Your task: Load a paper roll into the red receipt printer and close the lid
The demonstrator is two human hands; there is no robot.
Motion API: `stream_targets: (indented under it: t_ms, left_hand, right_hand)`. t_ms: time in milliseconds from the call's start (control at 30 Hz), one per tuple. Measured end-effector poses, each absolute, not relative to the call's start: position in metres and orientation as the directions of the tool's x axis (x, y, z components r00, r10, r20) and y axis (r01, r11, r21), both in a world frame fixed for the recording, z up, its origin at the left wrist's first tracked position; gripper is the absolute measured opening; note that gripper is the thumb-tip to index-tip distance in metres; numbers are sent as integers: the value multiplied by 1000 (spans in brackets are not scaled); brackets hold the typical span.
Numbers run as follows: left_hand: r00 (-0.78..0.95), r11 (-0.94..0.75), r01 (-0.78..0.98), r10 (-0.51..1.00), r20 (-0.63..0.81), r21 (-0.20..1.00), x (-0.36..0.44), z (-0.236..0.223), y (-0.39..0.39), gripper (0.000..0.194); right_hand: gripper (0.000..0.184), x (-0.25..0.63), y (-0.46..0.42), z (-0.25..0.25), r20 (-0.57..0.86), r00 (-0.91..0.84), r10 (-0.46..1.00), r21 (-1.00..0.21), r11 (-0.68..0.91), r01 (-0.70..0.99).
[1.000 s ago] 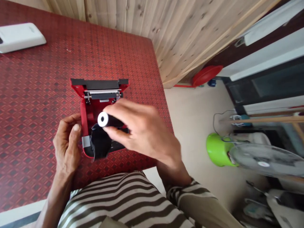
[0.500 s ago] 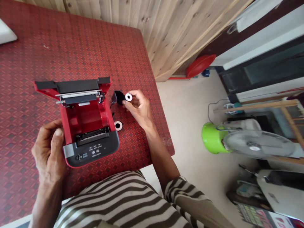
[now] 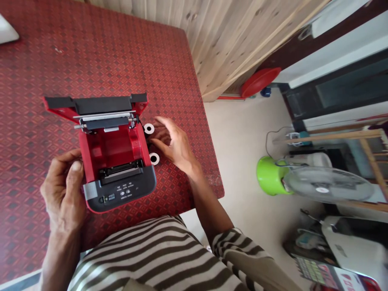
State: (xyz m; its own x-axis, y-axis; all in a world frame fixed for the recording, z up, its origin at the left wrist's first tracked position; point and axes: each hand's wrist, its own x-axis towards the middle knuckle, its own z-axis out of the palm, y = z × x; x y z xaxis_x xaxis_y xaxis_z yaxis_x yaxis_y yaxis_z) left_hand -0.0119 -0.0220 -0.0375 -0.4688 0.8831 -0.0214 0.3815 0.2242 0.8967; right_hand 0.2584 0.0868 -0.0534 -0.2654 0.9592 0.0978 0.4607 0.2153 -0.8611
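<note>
A red and black label printer [image 3: 117, 151] is on the table with its lid raised and its red paper bay bare inside. My left hand [image 3: 65, 190] grips its left side, thumb on the near edge. Beside the printer's right wall are two small rolls with white ends and dark cores, one roll [image 3: 148, 129] farther off and another roll [image 3: 154, 159] nearer me. My right hand [image 3: 174, 147] is just right of them, fingers apart around empty space. Dark material shows between the rolls, partly hidden by the printer and hand.
The red patterned table [image 3: 100, 52] ends at a right edge above a pale floor. Wooden panelling [image 3: 218, 36] borders its far side. A green bucket [image 3: 268, 176] and a fan [image 3: 327, 184] stand to the right. A white object [image 3: 6, 30] is at the far left.
My right hand has let go of the small roll, which now stands by the printer's right wall. The dark wrapping-like material beside it is now mostly out of sight.
</note>
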Motion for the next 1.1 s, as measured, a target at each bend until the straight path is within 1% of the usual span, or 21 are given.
stream_targets:
  t_ms: [33,67,100,133,200,267,400,500,567,633,700,767,867,933,1000,1100]
  left_hand:
    - [-465,227,379,885,-27,897,-12,-38,-22,44]
    - [-464,225,377,885,-27,898,-12,-38,-22,43]
    - [-464,223,374,885,-26,900,-12,-39,-22,42]
    - [-467,219,375,884,-21,901,-12,-39,-22,41]
    - [-476,219,386,880,-9,896,-12,-40,-21,40]
    - [-485,232,405,874,-7,884,-11,-39,-20,40]
    - [-500,288,434,865,-38,853,-11,-38,-20,38]
    - [-503,291,417,863,-49,861,-12,-38,-20,38]
    - [-502,276,409,864,-38,869,-11,-37,-20,39]
    - [-509,266,409,861,-24,873,-10,-36,-20,40]
    - [-516,260,403,857,-17,877,-9,-36,-19,40]
    - [-514,252,393,857,-16,884,-9,-36,-20,39]
    - [-494,233,356,869,-29,905,-9,-36,-21,36]
    - [-478,220,327,878,-40,919,-10,-36,-22,36]
    - [-466,212,326,884,-38,921,-10,-36,-22,37]
    - [-446,226,327,893,-61,918,-9,-34,-24,37]
  right_hand:
    - [47,266,82,-49,101,-253,962,-852,215,478]
    - [43,274,75,-44,107,-240,965,-837,217,502]
    - [36,281,69,-39,104,-262,959,-820,232,524]
    - [33,286,62,-35,77,-308,948,-813,239,531]
    - [39,290,48,-32,20,-391,920,-820,239,521]
    - [44,283,38,-36,6,-408,913,-838,227,496]
    - [21,264,32,-51,47,-331,942,-869,202,451]
    - [11,265,31,-50,50,-282,958,-888,171,427]
    - [18,271,30,-40,13,-224,974,-942,87,325]
    - [27,276,28,-23,-55,-202,978,-992,-30,122]
    - [31,275,26,-7,-116,-263,958,-987,-141,-77]
    - [32,271,24,5,-134,-355,925,-964,-205,-170]
    - [33,263,25,10,-133,-454,881,-934,-264,-240]
    - [33,258,26,10,-123,-485,866,-927,-274,-254]
    - [30,254,29,12,-108,-484,868,-939,-249,-238]
    - [29,249,32,23,-111,-489,865,-967,-207,-147]
